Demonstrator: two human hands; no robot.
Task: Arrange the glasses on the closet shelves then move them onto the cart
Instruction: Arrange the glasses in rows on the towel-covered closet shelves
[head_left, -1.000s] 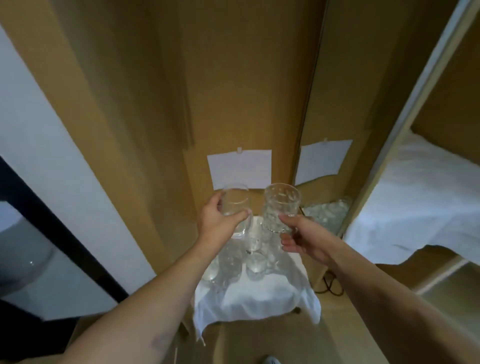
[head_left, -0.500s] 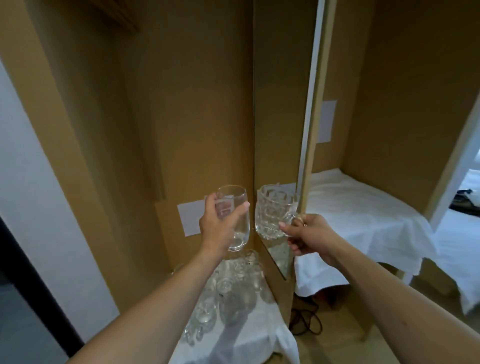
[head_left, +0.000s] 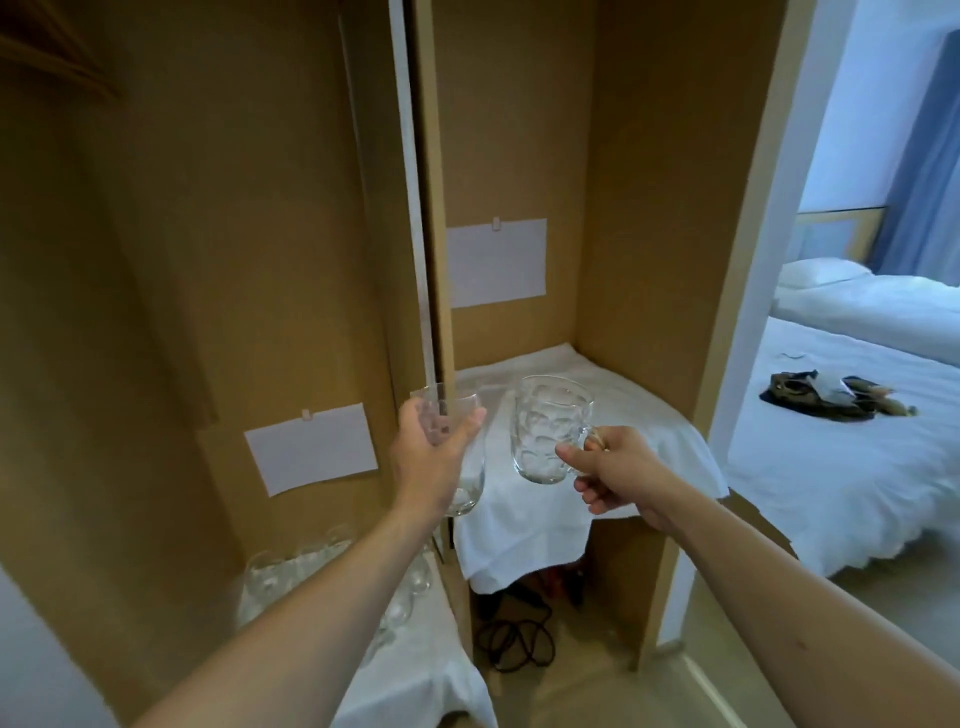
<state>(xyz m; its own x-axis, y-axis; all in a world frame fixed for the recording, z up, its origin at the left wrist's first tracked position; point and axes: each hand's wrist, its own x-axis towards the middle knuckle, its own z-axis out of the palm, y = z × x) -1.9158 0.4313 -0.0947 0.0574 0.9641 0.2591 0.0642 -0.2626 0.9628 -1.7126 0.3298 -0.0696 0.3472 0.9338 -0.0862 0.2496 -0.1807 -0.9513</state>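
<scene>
Left hand (head_left: 431, 457): grip wrapped around a smooth clear drinking glass (head_left: 465, 457), held upright in front of the closet's wooden divider (head_left: 434, 208). Right hand (head_left: 618, 475): grip pinching the handle of a dimpled clear glass mug (head_left: 545, 431), upright, in the air over the white-cloth-covered shelf (head_left: 623, 410) in the right compartment. Glass and mug near each other, not touching. More clear glasses (head_left: 291, 569) stand on the lower white-covered shelf (head_left: 426, 675) in the left compartment.
</scene>
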